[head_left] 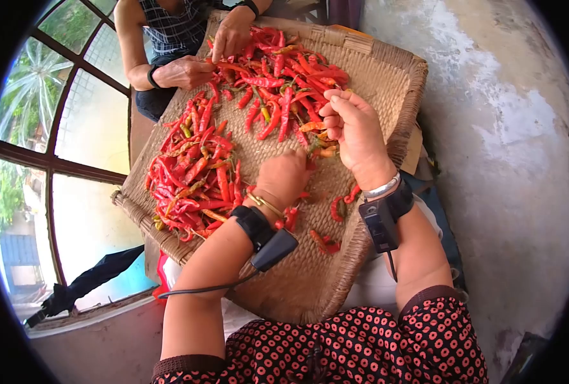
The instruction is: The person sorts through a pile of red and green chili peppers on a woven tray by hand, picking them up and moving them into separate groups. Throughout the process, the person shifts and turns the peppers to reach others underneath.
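Red peppers lie in two heaps on a woven tray (pixel 387 83): one heap (pixel 192 173) at the left, another (pixel 291 77) toward the back. My left hand (pixel 284 176) is low over the middle of the tray, beside the near edge of the back heap; its fingers are blurred and partly hidden, with red pepper showing around them. My right hand (pixel 353 128) is raised at the right edge of the back heap, fingers curled in with the thumb against them. What it holds, if anything, is too small to name. A few curled peppers (pixel 325 242) lie nearer to me.
Across the tray, a co-worker's two hands (pixel 192 72) are at the back heap. A barred window (pixel 86 192) and a folded black umbrella (pixel 92 278) stand at the left. A bare wall (pixel 502 160) is at the right. Cables run from both my wrist devices.
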`<state>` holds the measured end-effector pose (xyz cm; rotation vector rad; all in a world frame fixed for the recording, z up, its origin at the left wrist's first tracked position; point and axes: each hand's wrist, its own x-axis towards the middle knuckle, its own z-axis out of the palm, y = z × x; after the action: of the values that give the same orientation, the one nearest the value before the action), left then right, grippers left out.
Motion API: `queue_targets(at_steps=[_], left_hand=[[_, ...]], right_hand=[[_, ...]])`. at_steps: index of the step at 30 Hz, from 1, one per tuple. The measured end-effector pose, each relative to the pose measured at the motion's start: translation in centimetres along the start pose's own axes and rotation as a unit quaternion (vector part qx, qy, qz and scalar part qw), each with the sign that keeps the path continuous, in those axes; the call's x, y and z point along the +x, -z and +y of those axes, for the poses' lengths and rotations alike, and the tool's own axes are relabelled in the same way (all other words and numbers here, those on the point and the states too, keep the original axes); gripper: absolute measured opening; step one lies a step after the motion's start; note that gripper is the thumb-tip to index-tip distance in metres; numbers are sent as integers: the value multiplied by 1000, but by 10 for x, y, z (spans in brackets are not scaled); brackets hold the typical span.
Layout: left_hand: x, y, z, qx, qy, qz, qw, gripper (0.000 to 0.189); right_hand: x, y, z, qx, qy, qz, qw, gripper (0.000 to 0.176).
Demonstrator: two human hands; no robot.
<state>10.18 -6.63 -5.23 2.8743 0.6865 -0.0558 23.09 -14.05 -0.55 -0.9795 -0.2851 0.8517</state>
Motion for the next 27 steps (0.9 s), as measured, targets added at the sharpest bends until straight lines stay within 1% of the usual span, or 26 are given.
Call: queue_targets(at_steps=[1, 3, 5, 7, 9, 10, 11, 12, 13, 14, 15, 17, 19, 20, 21, 23, 25, 26, 27], left_hand=[[-3, 17, -6, -22, 20, 17, 999, 29], [-18, 34, -29, 27, -1, 133, 991, 37], [-34, 63, -58, 93, 67, 97, 989, 46], [-53, 74, -85, 167, 165, 132, 963, 50], [-71, 78, -106, 148, 286, 103, 941, 58], [-78, 76, -117, 109, 314, 80, 940, 63], [-83, 60, -131, 112, 319, 84, 938, 63], [-89, 38, -147, 121, 262, 146, 946, 60], [-93, 29, -157, 130, 202, 206, 948, 56], [-92, 39, -140, 56, 203, 180, 961, 59], [-89, 42, -132, 23, 207, 147, 967, 58], [-84, 35, -121, 5, 148, 167, 975, 57], [-79, 40, -102, -13, 121, 145, 982, 54], [-76, 45, -96, -56, 67, 121, 989, 52], [-70, 34, -98, -131, -3, 128, 983, 50], [-66, 19, -88, -152, -48, 85, 984, 47], [-64, 23, -73, -119, -97, 70, 986, 44], [-62, 26, -69, -143, -125, 71, 979, 39], [-60, 28, -65, -149, -120, 70, 979, 39]], right_hand=[[1, -1, 0, 1, 0, -2, 1000, 14], [2, 0, 1, 2, -2, -11, 1000, 13], [1, -2, 0, -8, -16, -12, 1000, 14], [0, -5, 3, -9, -12, -6, 1000, 14], [0, -6, 4, -33, -16, -15, 999, 15], [1, -7, 5, -37, -15, -15, 999, 15], [1, -8, 6, -35, -14, -21, 999, 15], [1, -9, 7, -39, -15, -22, 999, 15], [1, -9, 8, -44, -15, -22, 999, 15], [1, -10, 9, -43, -12, -26, 999, 15], [-1, -11, 9, -37, -12, -31, 999, 16], [-2, -11, 12, -55, -17, -36, 998, 15], [-3, -11, 11, -70, -29, -39, 996, 15], [-4, -10, 11, -75, -25, -43, 996, 15], [-5, -9, 12, -81, -23, -47, 995, 15], [-2, -10, 12, -84, -19, -56, 995, 15], [-4, -12, 10, -118, -61, -59, 989, 14], [-6, -15, 8, -124, -74, -72, 987, 14], [-7, -17, 6, -127, -80, -72, 986, 14]])
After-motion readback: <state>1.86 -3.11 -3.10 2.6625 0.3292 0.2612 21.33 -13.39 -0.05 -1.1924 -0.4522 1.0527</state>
